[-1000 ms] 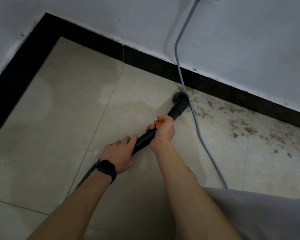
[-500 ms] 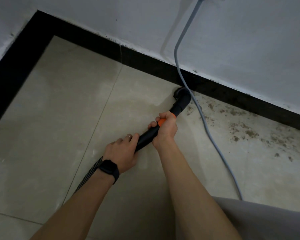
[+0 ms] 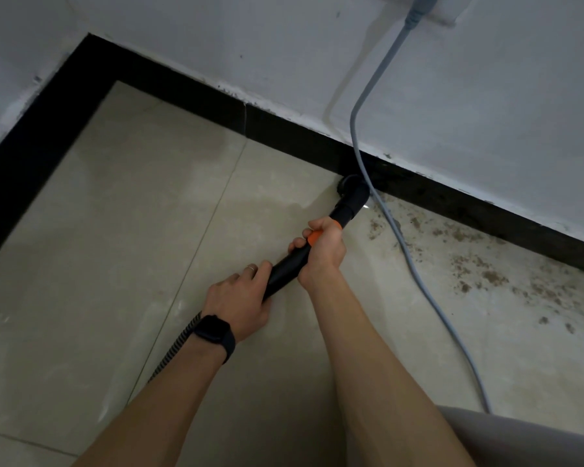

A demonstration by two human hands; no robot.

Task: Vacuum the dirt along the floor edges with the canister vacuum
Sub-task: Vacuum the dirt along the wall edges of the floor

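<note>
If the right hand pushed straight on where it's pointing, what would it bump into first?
Most likely the black skirting board: the right hand points along the vacuum wand, whose nozzle looks close against it. The grey cable hangs just beside.

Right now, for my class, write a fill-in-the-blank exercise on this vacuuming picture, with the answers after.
The right hand grips the wand over its ____ band.
The nozzle sits at the foot of the ____ baseboard.
The brown dirt lies to the ____ of the nozzle.
The ____ hand wears the wristwatch.
Missing words: orange, black, right, left.
</note>
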